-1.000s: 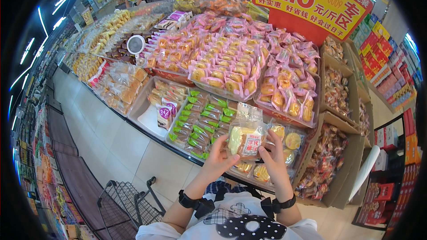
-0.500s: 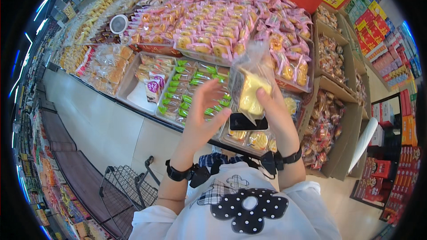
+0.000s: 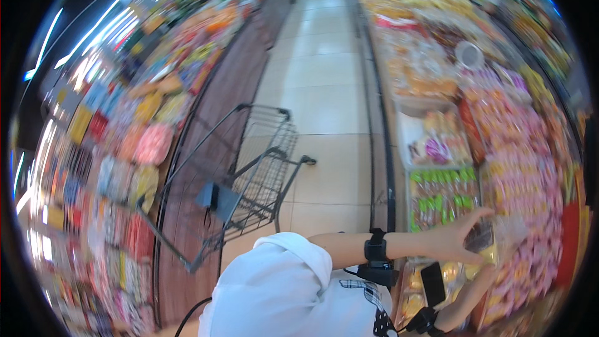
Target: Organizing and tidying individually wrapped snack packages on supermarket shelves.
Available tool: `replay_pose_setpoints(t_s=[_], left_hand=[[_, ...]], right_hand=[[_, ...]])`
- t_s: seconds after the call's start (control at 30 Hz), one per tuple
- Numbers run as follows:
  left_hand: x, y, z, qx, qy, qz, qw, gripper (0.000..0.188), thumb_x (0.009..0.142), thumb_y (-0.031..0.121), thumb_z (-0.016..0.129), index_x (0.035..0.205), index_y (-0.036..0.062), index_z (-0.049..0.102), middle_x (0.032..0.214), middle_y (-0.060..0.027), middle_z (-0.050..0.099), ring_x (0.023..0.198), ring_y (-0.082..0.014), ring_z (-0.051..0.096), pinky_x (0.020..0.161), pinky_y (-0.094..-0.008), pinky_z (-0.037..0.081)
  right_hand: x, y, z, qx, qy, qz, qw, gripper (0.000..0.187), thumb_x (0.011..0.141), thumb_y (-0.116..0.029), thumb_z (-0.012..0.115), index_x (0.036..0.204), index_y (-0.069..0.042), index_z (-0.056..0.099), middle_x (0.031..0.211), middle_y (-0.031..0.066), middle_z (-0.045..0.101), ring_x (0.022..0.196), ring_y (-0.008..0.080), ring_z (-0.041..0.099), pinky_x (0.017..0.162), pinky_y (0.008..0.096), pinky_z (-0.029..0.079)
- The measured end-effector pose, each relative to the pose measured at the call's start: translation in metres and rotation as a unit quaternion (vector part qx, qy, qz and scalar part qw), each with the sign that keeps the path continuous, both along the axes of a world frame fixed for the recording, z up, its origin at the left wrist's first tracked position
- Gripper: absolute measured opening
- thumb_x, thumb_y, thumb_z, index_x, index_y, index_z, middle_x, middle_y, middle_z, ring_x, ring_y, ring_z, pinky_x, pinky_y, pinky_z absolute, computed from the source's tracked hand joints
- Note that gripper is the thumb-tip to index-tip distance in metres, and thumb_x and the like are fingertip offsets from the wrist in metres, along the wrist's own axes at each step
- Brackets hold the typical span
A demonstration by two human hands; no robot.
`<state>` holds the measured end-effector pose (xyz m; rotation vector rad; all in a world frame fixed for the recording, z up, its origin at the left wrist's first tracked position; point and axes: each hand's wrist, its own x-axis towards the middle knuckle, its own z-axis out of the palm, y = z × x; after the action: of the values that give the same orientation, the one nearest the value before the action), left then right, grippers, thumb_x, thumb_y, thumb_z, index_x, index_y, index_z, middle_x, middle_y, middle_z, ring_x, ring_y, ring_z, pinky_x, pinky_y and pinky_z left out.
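A clear plastic bag of yellow bread is at the right, above the snack display. My left hand reaches across to it, its thumb and fingers curved wide around the bag's near side. On the bag's lower side is my right hand, closed on it; some of its fingers are hidden. Black straps with small dark devices are on both wrists. Near my right wrist, a black phone lies on clear-packed round yellow pastries. Beyond my left hand are green-topped packets in a tray.
A wire shopping cart stands in the aisle to my left, with a dark box-shaped item on it. Behind it runs a shelf of packaged goods. Pink-wrapped pastries fill the right display, beside a white tray.
My view has swung left, bringing the cart and aisle to the middle. My left hand has come up to the bag of bread, which stays in my right hand.
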<state>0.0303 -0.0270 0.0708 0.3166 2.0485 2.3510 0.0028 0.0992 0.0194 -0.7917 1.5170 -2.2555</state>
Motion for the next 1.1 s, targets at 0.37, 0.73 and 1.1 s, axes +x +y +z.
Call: replay_pose_setpoints(t_s=[0.37, 0.73, 1.1], left_hand=[[0.046, -0.069, -0.005, -0.084, 0.052, 0.301, 0.949, 0.088, 0.063, 0.022, 0.068, 0.133, 0.0062, 0.017, 0.121, -0.0192, 0.037, 0.112, -0.0289, 0.040, 0.096, -0.0351, 0.031], [0.090, -0.102, 0.005, -0.045, 0.013, 0.345, 0.938, 0.085, 0.065, 0.019, 0.068, 0.133, 0.0096, 0.016, 0.114, -0.0177, 0.043, 0.100, -0.0255, 0.048, 0.086, -0.0332, 0.039], [0.062, -0.103, -0.005, 0.032, 0.033, 0.234, 0.971, 0.090, 0.068, 0.018, 0.074, 0.136, 0.0151, 0.015, 0.118, -0.0127, 0.038, 0.111, -0.0221, 0.041, 0.094, -0.0352, 0.034]], right_hand=[[0.006, -0.066, -0.033, 0.044, 0.025, 0.228, 0.972, 0.065, 0.084, -0.031, 0.055, 0.135, -0.003, 0.026, 0.128, 0.0127, 0.038, 0.116, 0.0227, 0.040, 0.095, 0.0331, 0.034], [-0.012, -0.121, -0.049, 0.084, 0.035, 0.194, 0.977, 0.062, 0.087, -0.031, 0.051, 0.135, -0.003, 0.025, 0.129, 0.0126, 0.037, 0.116, 0.0223, 0.040, 0.094, 0.0324, 0.035], [0.000, -0.088, 0.031, 0.020, -0.022, -0.013, 0.999, 0.094, 0.064, -0.038, 0.075, 0.135, -0.004, 0.022, 0.126, 0.0130, 0.037, 0.115, 0.0244, 0.041, 0.095, 0.0357, 0.035]])
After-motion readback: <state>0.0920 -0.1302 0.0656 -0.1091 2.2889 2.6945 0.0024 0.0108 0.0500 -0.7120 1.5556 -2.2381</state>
